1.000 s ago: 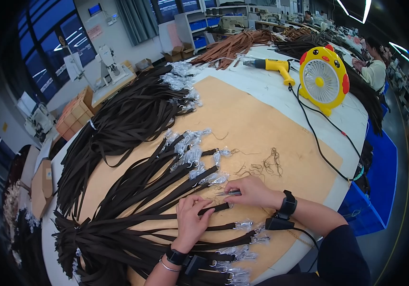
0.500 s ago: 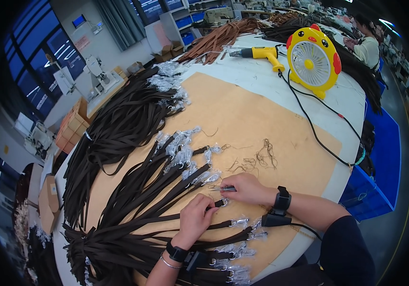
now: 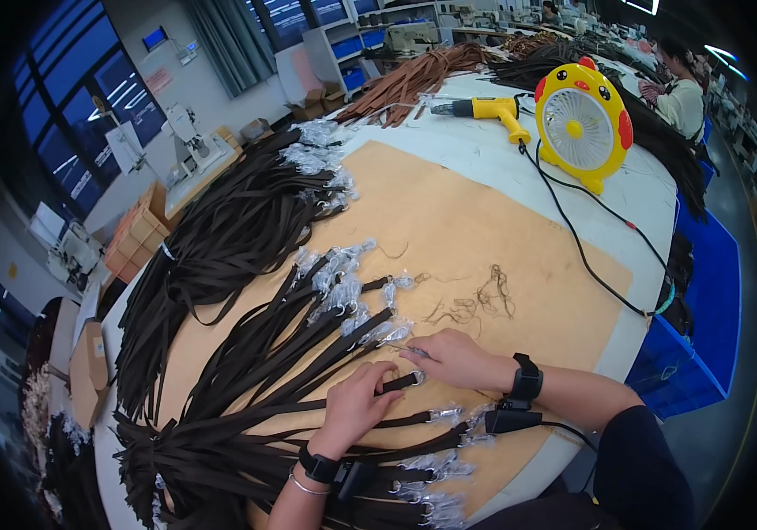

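Observation:
Near the middle of the table, my left hand point(image 3: 356, 406) is closed on a dark strap point(image 3: 403, 382), with its thumb and fingers by the strap's end. A metal ring point(image 3: 419, 377) sits at that end, just past the fingertips. My right hand point(image 3: 456, 359) is closed around small metal thread snips point(image 3: 414, 352). Their tips point left, a little beyond the strap's end and apart from it. The palm hides much of the snips, so I cannot tell whether the blades are spread. More dark straps point(image 3: 308, 305) with plastic-wrapped metal ends lie fanned out on both sides of my left hand.
Loose thread scraps point(image 3: 493, 296) lie on the tan sheet point(image 3: 564, 256) beyond my hands. A yellow heat gun point(image 3: 493, 110) and a chick-shaped fan point(image 3: 581, 124) stand farther back, their cords trailing right. A blue bin point(image 3: 705, 327) stands by the right edge. Another person point(image 3: 683, 93) sits at far right.
My left hand has slid slightly left, so more of the strap's end shows beyond its fingers. The snips have tilted in my right hand. The whole view has shifted a little.

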Tool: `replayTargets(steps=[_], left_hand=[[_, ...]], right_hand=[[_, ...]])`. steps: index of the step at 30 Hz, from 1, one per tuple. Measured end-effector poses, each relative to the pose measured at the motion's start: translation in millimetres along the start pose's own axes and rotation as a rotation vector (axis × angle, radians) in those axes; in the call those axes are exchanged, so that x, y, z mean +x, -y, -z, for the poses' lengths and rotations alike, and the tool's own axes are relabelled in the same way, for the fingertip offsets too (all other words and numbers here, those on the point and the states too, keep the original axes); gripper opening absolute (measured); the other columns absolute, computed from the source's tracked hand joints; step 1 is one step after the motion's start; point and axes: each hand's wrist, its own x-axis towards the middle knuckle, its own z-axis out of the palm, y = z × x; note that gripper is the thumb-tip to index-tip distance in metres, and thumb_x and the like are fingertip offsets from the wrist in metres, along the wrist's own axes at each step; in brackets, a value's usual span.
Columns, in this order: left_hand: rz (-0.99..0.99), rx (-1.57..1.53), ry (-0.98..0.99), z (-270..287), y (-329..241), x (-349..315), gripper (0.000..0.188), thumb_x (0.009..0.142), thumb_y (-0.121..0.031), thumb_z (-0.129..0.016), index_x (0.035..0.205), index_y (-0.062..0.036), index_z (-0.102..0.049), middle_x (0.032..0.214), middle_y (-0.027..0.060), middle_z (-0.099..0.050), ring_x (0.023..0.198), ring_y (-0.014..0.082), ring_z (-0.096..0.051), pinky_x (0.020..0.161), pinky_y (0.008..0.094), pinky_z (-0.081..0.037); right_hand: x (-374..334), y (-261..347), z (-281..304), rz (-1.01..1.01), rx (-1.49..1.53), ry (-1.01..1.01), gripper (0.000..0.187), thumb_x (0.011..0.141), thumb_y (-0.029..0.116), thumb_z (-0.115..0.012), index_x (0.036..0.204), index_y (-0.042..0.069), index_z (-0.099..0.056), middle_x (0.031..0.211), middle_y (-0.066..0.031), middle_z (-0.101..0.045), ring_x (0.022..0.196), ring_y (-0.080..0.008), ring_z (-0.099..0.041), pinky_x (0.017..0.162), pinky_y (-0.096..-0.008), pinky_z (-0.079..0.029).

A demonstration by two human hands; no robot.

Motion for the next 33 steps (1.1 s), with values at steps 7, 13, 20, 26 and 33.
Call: replayTargets(steps=[7, 13, 20, 26, 33], left_hand=[[0.131, -0.177, 0.019, -8.5, 9.3, 3.5, 0.021, 0.077, -0.017, -0.080, 0.091, -0.0067, -0.067, 0.076, 0.0062, -0.064, 0.066, 0.0235, -0.063, 0.060, 0.0344, -0.050], [0.115, -0.196, -0.015, -15.2, 11.6, -3.0, 0.015, 0.078, -0.010, -0.079, 0.086, -0.0042, -0.067, 0.077, 0.0088, -0.064, 0.064, 0.0223, -0.063, 0.059, 0.0333, -0.049], [0.201, -0.433, -0.105, -20.2, 9.9, -4.1, 0.009, 0.085, -0.003, -0.075, 0.088, 0.0000, -0.067, 0.070, 0.0026, -0.063, 0.061, 0.0077, -0.055, 0.057, 0.0238, -0.045], [0.260, -0.584, -0.089, -25.0, 14.5, -4.9, 0.012, 0.086, -0.003, -0.076, 0.093, -0.0009, -0.067, 0.075, -0.0021, -0.062, 0.065, 0.0045, -0.053, 0.058, 0.0208, -0.044], [0.227, -0.489, -0.038, -24.4, 12.9, -3.0, 0.023, 0.082, -0.006, -0.080, 0.102, -0.0016, -0.069, 0.080, -0.0023, -0.060, 0.066, 0.0045, -0.053, 0.059, 0.0204, -0.044]], right_hand=[[7.5, -8.9, -16.8, 0.050, 0.020, 0.147, 0.033, 0.096, 0.029, -0.055, 0.086, 0.000, -0.068, 0.081, -0.0224, -0.067, 0.080, -0.0420, -0.065, 0.071, -0.0504, -0.050], [3.8, -11.6, -27.7, 0.038, 0.177, 0.109, 0.030, 0.093, 0.030, -0.060, 0.090, 0.002, -0.070, 0.082, -0.0205, -0.068, 0.078, -0.0383, -0.065, 0.068, -0.0463, -0.050], [-1.2, -1.1, -21.7, 0.021, 0.203, 0.147, 0.024, 0.086, 0.029, -0.070, 0.091, 0.005, -0.069, 0.076, -0.0164, -0.066, 0.074, -0.0343, -0.066, 0.065, -0.0440, -0.050], [-0.5, -10.0, -36.2, 0.023, 0.054, 0.003, 0.023, 0.084, 0.026, -0.073, 0.090, 0.004, -0.067, 0.074, -0.0150, -0.066, 0.071, -0.0335, -0.066, 0.064, -0.0431, -0.050], [2.8, -16.8, -24.9, -0.113, 0.438, -0.040, 0.018, 0.085, 0.017, -0.072, 0.090, 0.000, -0.068, 0.073, -0.0153, -0.066, 0.065, -0.0226, -0.064, 0.062, -0.0358, -0.049]])
